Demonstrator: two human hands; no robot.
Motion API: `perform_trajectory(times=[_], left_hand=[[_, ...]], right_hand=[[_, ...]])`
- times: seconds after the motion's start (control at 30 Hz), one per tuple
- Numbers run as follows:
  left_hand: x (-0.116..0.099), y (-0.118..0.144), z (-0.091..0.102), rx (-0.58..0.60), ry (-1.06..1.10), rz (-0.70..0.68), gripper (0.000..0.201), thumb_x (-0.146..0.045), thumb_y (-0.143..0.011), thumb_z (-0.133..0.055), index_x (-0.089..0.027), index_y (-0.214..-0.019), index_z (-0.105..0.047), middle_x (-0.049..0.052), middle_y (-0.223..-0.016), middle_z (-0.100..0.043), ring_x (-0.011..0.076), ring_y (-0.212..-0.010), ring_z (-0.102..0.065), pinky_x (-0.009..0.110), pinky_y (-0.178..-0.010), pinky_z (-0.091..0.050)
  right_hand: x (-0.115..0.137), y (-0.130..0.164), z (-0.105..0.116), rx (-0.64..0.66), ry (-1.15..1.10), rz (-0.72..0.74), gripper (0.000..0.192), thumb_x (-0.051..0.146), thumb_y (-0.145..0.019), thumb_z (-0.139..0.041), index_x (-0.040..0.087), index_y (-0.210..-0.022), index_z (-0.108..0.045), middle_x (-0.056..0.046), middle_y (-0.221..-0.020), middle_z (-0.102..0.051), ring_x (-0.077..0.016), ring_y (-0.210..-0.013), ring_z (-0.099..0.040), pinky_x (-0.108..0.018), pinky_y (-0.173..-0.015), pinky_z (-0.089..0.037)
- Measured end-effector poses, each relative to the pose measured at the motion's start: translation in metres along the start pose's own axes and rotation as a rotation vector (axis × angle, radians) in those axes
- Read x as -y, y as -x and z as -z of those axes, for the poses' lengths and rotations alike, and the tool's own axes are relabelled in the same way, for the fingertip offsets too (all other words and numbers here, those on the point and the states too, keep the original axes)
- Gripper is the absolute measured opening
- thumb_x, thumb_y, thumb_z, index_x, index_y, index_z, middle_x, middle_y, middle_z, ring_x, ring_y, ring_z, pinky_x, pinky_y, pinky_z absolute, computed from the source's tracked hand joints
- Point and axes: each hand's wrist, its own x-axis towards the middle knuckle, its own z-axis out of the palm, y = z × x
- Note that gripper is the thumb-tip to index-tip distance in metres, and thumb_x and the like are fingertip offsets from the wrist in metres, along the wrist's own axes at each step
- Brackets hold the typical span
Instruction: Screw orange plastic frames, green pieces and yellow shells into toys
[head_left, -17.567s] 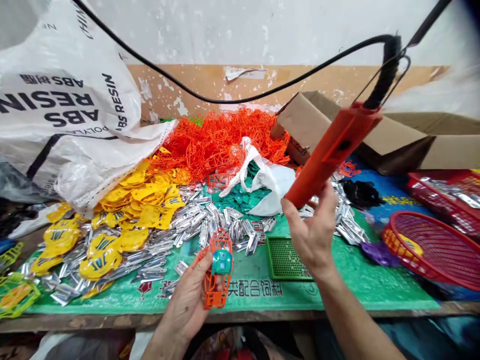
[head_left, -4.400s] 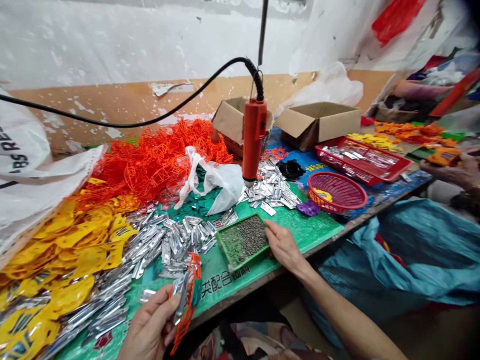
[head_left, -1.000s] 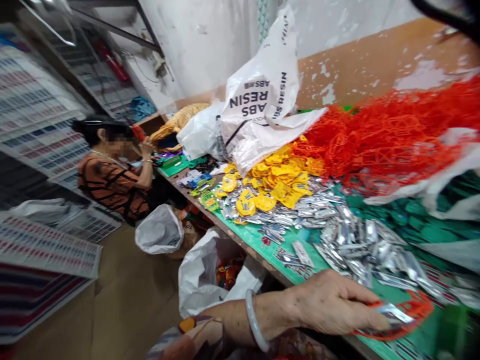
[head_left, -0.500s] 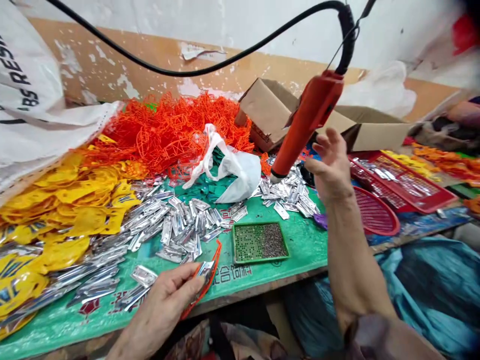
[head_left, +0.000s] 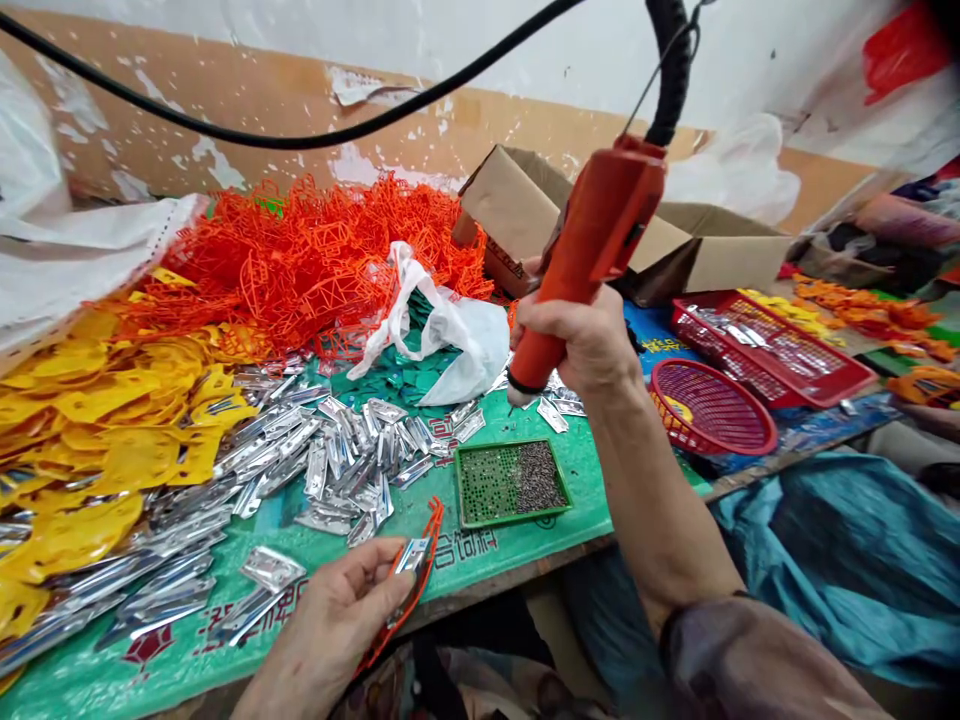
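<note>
The head camera shows a table [head_left: 547, 558] running across, with a green sheet [head_left: 589, 470] over its near part. At the back lies an orange heap [head_left: 300, 270], with yellow pieces [head_left: 127, 400] in front and to its left. Silver pieces [head_left: 360, 440] spread from the yellow ones toward the middle. Two boxes, one tilted [head_left: 510, 205] and one flatter [head_left: 739, 262], stand beyond the red driver [head_left: 592, 240]. A white bag [head_left: 480, 335] lies before the orange heap, dark green pieces [head_left: 420, 365] showing at its mouth. Farther right are a red tray [head_left: 825, 375] and, just beside it, a round basket [head_left: 712, 405].

The driver slants, tip down and apart from the table; the right hand [head_left: 596, 345] has its fingers wrapped around it. The left hand [head_left: 337, 605], near the table's front edge, pinches an orange frame [head_left: 430, 548] and a silver plate [head_left: 411, 556] between thumb and fingers. Between the hands sits a green tray [head_left: 517, 521], its right half thick with small grey bits [head_left: 540, 475].
</note>
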Motion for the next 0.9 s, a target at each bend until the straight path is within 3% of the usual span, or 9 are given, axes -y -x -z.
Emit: perform_trajectory(times=[0.13,0.27,0.43,0.63,0.9], left_hand=[[0.006,-0.004,-0.001,0.004,0.043,0.024,0.049,-0.053,-0.063,-0.076,-0.016,-0.094,-0.072,0.001,-0.072,-0.068,0.0143,-0.064,-0.054,0.022,-0.059,-0.039],[0.000,-0.003,-0.003,-0.008,0.056,0.033,0.046,-0.051,-0.059,-0.079,-0.016,-0.088,-0.073,-0.001,-0.066,-0.065,0.0126,-0.060,-0.051,0.021,-0.057,-0.037],[-0.008,0.000,-0.005,-0.022,-0.002,0.051,0.042,-0.052,-0.059,-0.078,-0.016,-0.078,-0.071,-0.003,-0.060,-0.059,0.0101,-0.053,-0.043,0.020,-0.049,-0.030],[-0.010,0.004,-0.004,-0.004,-0.062,0.008,0.039,-0.054,-0.062,-0.074,-0.016,-0.072,-0.069,-0.003,-0.058,-0.056,0.0108,-0.054,-0.041,0.020,-0.051,-0.029],[-0.010,-0.003,-0.002,0.152,-0.074,0.006,0.033,-0.047,-0.071,-0.071,-0.016,-0.081,-0.073,-0.002,-0.063,-0.056,0.0103,-0.058,-0.041,0.020,-0.054,-0.030]], right_hand=[[-0.015,0.045,-0.004,-0.061,0.058,0.010,0.026,0.025,-0.062,-0.074,0.019,-0.084,-0.062,0.002,-0.068,-0.060,-0.0148,-0.060,-0.056,-0.036,-0.062,-0.050],[-0.032,0.067,-0.005,-0.145,0.104,0.051,0.019,0.025,-0.063,-0.076,0.019,-0.073,-0.061,0.000,-0.069,-0.059,-0.0166,-0.067,-0.058,-0.039,-0.071,-0.051],[-0.041,0.070,-0.002,-0.194,0.091,0.040,0.025,0.023,-0.063,-0.075,0.019,-0.083,-0.060,0.002,-0.069,-0.060,-0.0154,-0.062,-0.056,-0.040,-0.071,-0.051],[-0.046,0.070,0.001,-0.204,0.069,0.031,0.022,0.025,-0.061,-0.076,0.020,-0.075,-0.060,0.002,-0.069,-0.060,-0.0151,-0.061,-0.055,-0.040,-0.074,-0.053],[-0.050,0.072,0.002,-0.185,0.103,0.044,0.016,0.026,-0.063,-0.076,0.020,-0.067,-0.061,0.001,-0.067,-0.060,-0.0164,-0.065,-0.057,-0.039,-0.072,-0.053]])
